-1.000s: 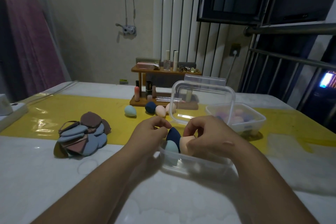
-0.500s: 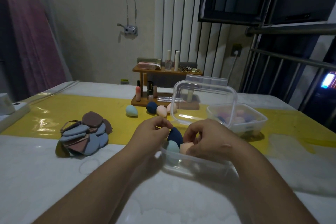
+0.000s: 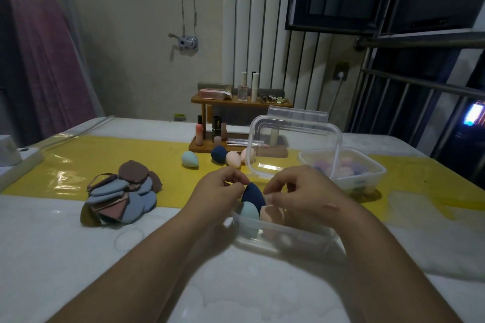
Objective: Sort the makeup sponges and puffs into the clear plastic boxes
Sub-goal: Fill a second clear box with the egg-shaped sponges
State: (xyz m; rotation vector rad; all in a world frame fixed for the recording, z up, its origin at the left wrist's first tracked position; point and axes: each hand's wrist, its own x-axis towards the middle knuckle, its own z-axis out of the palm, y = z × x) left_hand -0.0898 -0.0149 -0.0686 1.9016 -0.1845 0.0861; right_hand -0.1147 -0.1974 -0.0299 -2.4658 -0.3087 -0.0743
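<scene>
Left grip (image 3: 220, 191), right grip (image 3: 301, 195) over three boxed sponges (image 3: 253, 195)

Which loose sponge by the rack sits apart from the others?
The light blue sponge, alone on the left; the navy sponge and two pink sponges huddle together.

Near box (image 3: 283, 233) on bench (image 3: 65, 257): opening crowded by left hand (image 3: 217, 191), right hand (image 3: 301, 194) and three sponges (image 3: 253, 194) standing inside.

Lid (image 3: 294, 149) upright at 12 o'clock; blocks entry from behind.

Second box (image 3: 367, 165) at 2 o'clock, just beside lid.

Loose sponges (image 3: 190, 158) and wooden rack (image 3: 236, 123) at 11 o'clock.

Puff pile (image 3: 123, 196) at 9 o'clock, well apart; bare strip of bench between.

Bench open from 5 through 8 o'clock, around the forearms.
</scene>
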